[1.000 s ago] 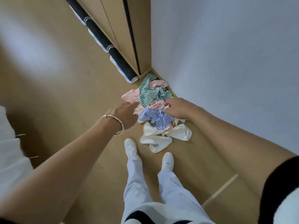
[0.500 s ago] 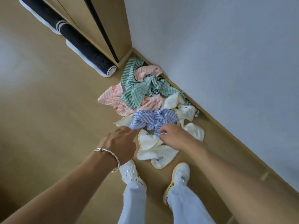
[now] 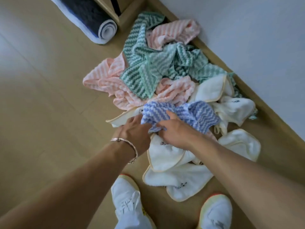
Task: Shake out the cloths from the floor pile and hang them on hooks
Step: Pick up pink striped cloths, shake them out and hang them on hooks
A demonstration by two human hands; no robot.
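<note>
Where the floor [image 3: 41,96] meets the wall [image 3: 247,30], we see the pile of cloths [image 3: 173,90] strung out along the skirting board [image 3: 264,103]. Green striped cloths [image 3: 148,66] and pink striped cloths [image 3: 105,80] lie at its far end, and white cloths [image 3: 166,154] at the near end, just ahead of our white shoes [image 3: 127,199].

The blue striped cloth [image 3: 196,114] sits bunched on the near middle of the pile. Its long axis runs across our view from left to right, with the right end reaching toward the skirting board and the left end toward the open floor.

Our right hand [image 3: 177,132] has hold of it near that left end: the thumb lies flat on top and the fingers curl around a fold beneath. Our left hand [image 3: 132,132], a bracelet [image 3: 125,141] on its wrist, is at the cloth's left tip with its fingers bent. Their ends are hidden against the fabric, so we cannot tell whether it grips.

A rolled dark mat [image 3: 92,19] lies beyond the pile.
</note>
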